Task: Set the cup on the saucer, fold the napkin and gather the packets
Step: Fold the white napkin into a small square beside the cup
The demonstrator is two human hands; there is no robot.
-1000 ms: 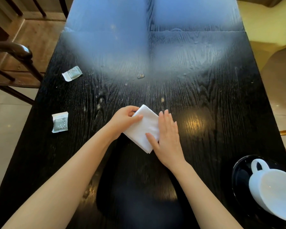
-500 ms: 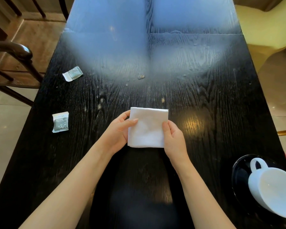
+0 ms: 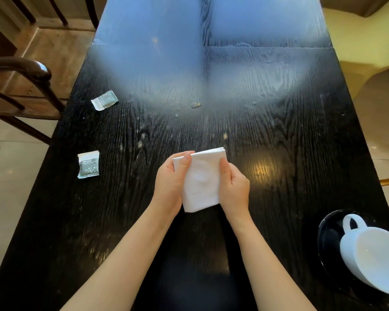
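Napkin (image 3: 200,180) has tilted since last frame; your left hand (image 3: 170,182) and right hand (image 3: 235,187) pinch its sides. Packet (image 3: 88,164) at 9 o'clock, far packet (image 3: 104,100) at 10; cup (image 3: 373,259) on saucer (image 3: 326,239) at 4.

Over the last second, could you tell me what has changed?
The napkin was turned from diagonal to square; the right hand went from pressing flat on it to gripping its right edge, and the left hand grips its left edge, thumbs on top. The far packet, the near packet, the cup and the saucer stayed put.
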